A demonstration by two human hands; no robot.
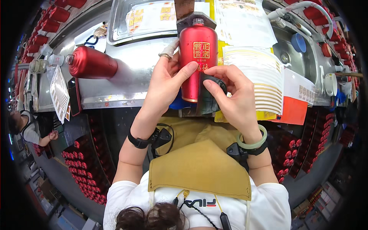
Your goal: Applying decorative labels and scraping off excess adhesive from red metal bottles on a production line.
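Note:
A glossy red bottle (198, 57) with gold lettering lies in front of me, its clear neck pointing away, against a dark metal holder (185, 9). My left hand (168, 74) grips the bottle's left side, the thumb across its front and a wrapped finger near its shoulder. My right hand (232, 86) is at the lower right of the bottle, fingertips against its face, thumb and fingers bent together. Whatever is between them is too small to make out. Beneath that hand is a dark, curved pad (209, 96), touching the bottle's lower right side.
Another red bottle (94, 63) lies on the steel bench to the left. A metal tray (115, 30) with label sheets stands behind it. Striped label sheets (253, 76) and an orange card (290, 111) lie right, beside a sink (285, 57). Racks of red bottles (86, 168) stand below.

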